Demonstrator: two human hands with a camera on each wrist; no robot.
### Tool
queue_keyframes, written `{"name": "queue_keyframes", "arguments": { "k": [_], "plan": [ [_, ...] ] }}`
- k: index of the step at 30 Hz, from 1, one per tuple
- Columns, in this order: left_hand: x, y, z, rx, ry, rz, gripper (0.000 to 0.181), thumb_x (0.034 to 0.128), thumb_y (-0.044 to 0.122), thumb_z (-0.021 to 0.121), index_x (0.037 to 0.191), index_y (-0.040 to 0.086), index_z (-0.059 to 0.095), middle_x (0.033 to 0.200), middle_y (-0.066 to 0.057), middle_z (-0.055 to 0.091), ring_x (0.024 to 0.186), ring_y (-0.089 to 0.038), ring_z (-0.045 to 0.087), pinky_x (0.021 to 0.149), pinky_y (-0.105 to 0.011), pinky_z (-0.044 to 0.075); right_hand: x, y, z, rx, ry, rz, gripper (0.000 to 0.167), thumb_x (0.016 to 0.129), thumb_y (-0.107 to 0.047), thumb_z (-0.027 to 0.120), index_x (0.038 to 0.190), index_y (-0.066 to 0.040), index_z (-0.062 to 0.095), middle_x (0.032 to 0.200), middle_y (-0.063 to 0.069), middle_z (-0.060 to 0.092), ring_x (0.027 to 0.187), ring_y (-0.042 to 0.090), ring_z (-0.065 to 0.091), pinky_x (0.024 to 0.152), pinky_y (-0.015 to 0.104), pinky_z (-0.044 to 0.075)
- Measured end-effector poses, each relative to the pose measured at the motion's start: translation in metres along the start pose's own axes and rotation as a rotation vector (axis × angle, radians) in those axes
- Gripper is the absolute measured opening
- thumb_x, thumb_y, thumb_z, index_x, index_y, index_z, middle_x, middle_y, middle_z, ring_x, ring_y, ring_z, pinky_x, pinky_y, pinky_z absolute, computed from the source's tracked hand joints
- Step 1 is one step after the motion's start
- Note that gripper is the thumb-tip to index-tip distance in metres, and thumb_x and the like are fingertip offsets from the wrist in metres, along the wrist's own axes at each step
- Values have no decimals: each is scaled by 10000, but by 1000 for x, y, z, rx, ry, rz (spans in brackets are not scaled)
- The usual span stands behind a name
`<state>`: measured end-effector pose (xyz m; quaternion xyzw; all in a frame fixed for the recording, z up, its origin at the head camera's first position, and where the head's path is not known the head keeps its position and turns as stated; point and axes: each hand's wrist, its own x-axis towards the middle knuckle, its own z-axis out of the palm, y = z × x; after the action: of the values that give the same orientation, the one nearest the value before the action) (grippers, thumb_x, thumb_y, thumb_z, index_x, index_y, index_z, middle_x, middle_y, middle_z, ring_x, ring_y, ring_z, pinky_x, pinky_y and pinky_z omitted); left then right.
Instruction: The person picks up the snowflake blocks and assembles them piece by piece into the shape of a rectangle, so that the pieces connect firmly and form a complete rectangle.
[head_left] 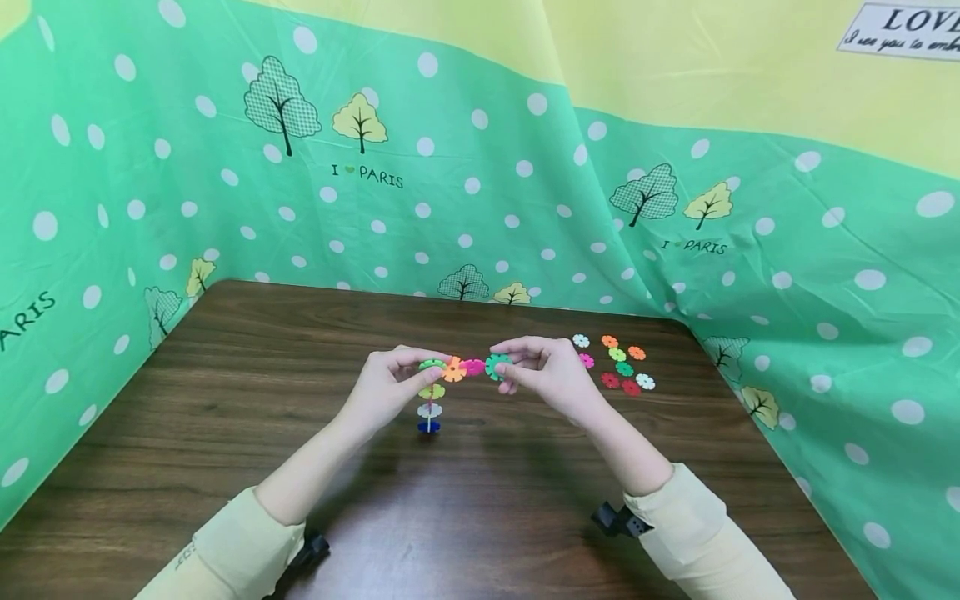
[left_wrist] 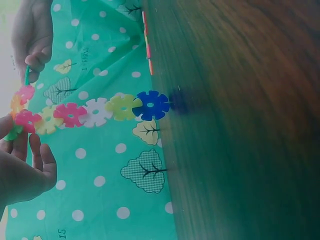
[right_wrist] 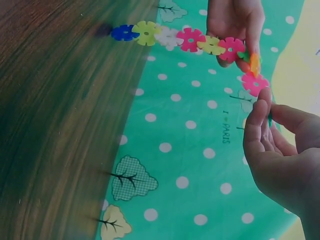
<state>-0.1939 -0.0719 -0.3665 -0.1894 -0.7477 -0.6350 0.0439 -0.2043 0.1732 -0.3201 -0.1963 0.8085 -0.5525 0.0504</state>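
A chain of plastic snowflake discs hangs as an upright column (left_wrist: 70,115) and turns sideways at its top. Its lowest piece, a blue disc (left_wrist: 152,105), is at or just above the tabletop. My left hand (head_left: 384,385) pinches the upper corner, around a light green disc (head_left: 432,364) and an orange disc (head_left: 453,369). From there a pink disc (head_left: 472,367) extends to the right. Between thumb and fingers, my right hand (head_left: 558,377) holds a darker green disc (head_left: 497,367) against the pink one's side. Fingers hide whether those two are slotted together.
Several loose snowflake discs, among them a white disc (head_left: 581,341) and a red disc (head_left: 632,387), lie on the brown wooden table (head_left: 225,400) right of my right hand. A green polka-dot curtain (head_left: 465,208) stands along the table's back and sides.
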Motion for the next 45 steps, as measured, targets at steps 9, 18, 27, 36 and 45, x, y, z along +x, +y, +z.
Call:
{"name": "queue_keyframes", "arguments": {
  "k": [9, 18, 27, 36, 45],
  "plan": [
    [0, 2, 2, 0, -23, -8, 207, 865, 247, 694, 1040, 142, 730, 969, -49, 666, 782, -230, 597, 672, -279, 504, -1, -2, 3, 40, -20, 31, 279, 839, -121, 714, 1092, -14, 666, 848, 259, 681, 733, 462, 639, 676, 359, 573],
    [6, 6, 9, -69, -42, -64, 228, 803, 259, 758, 988, 128, 743, 885, -73, 720, 686, -357, 629, 602, -415, 560, -2, -4, 3, 54, -39, 20, 285, 838, -126, 716, 1095, -15, 665, 841, 142, 704, 711, 402, 665, 695, 369, 572],
    [7, 11, 13, -61, -7, -77, 194, 779, 277, 777, 901, 126, 765, 838, -40, 722, 697, -327, 628, 587, -457, 548, -5, -7, 7, 56, -42, 20, 273, 833, -120, 721, 1080, -14, 674, 822, 153, 699, 691, 386, 668, 706, 363, 571],
    [6, 14, 16, -35, 19, -74, 186, 770, 318, 779, 870, 161, 772, 861, -26, 708, 679, -241, 613, 541, -446, 544, -7, -6, 10, 42, -12, 18, 238, 848, -83, 695, 1072, -5, 675, 769, 134, 705, 647, 311, 680, 682, 375, 573],
    [4, 13, 20, 47, 85, 39, 136, 770, 245, 785, 865, 148, 776, 833, 28, 718, 879, -134, 609, 679, -296, 523, -9, -5, 15, 65, 21, 45, 260, 845, -61, 691, 1088, 29, 665, 800, 209, 700, 627, 225, 691, 665, 386, 572]
  ]
}}
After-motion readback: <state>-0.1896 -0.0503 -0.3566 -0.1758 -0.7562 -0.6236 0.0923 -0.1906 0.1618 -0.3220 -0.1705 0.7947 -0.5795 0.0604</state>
